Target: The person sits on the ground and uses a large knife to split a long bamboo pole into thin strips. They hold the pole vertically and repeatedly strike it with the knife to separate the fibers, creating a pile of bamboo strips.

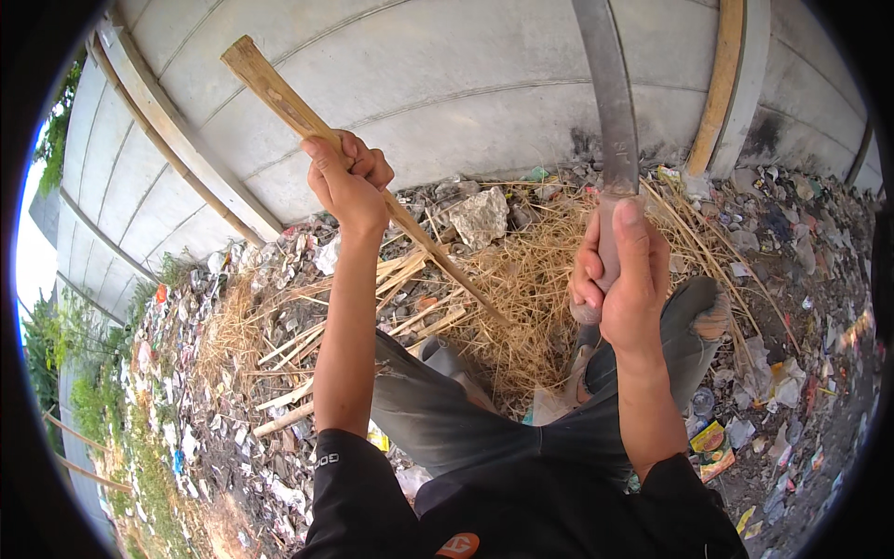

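My left hand is closed round a long split bamboo strip. The strip slants from the upper left down to the straw between my legs. In my right hand is the handle of a machete, its dark blade pointing up and slightly curved. The blade stands apart from the bamboo. Dry straw-like shavings lie heaped on the ground below and between my hands. To the left of my knees rests a loose pile of split bamboo pieces.
A grey concrete panel wall rises ahead, with a bamboo pole against it at the right. A pale rock sits near its foot. Litter covers the ground, including a yellow packet. Thin strips lie at the right.
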`<action>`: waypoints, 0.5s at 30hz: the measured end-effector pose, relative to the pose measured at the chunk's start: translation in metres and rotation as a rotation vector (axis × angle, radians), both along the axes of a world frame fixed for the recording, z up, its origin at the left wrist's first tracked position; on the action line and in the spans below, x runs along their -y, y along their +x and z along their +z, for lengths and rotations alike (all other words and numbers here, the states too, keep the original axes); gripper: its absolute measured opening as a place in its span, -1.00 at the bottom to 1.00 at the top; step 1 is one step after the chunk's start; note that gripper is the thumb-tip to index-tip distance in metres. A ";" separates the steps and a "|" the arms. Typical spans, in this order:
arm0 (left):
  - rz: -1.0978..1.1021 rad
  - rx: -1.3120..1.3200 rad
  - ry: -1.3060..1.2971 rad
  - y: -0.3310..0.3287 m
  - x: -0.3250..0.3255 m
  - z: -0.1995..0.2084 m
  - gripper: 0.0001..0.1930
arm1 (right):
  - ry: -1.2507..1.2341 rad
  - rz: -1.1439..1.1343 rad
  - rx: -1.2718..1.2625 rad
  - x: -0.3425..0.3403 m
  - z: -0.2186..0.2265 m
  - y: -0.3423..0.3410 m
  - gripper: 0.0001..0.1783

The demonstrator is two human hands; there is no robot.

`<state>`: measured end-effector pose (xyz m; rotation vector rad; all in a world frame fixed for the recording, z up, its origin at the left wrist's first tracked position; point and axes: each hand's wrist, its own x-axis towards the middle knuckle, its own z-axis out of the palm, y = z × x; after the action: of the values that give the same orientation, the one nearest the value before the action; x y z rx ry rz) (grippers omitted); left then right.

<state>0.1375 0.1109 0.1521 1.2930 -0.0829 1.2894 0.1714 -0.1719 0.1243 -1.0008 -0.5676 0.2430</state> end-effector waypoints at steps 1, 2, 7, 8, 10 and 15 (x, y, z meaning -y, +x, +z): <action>-0.011 -0.004 0.000 0.006 -0.001 0.000 -0.33 | 0.050 -0.012 -0.003 0.006 0.015 -0.003 -0.45; -0.017 -0.005 0.002 0.011 -0.001 0.002 -0.33 | 0.102 -0.020 -0.001 0.009 0.021 -0.005 -0.43; -0.018 -0.014 0.026 0.028 0.004 0.005 -0.33 | 0.328 0.012 -0.159 -0.015 -0.047 -0.050 -0.38; -0.011 -0.033 0.020 0.033 0.009 0.005 -0.33 | 0.086 0.101 -0.180 -0.012 -0.086 -0.062 -0.42; 0.007 -0.061 0.022 0.039 0.016 0.010 -0.33 | -0.497 0.483 -0.638 0.007 -0.151 -0.061 -0.47; 0.053 -0.123 0.029 0.044 -0.002 -0.013 -0.35 | -0.338 0.228 -0.367 0.028 -0.076 -0.037 -0.42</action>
<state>0.1817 0.1134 0.1392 1.4040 0.0200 1.2548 0.1343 -0.2004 0.0482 -1.1815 -0.3071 0.7279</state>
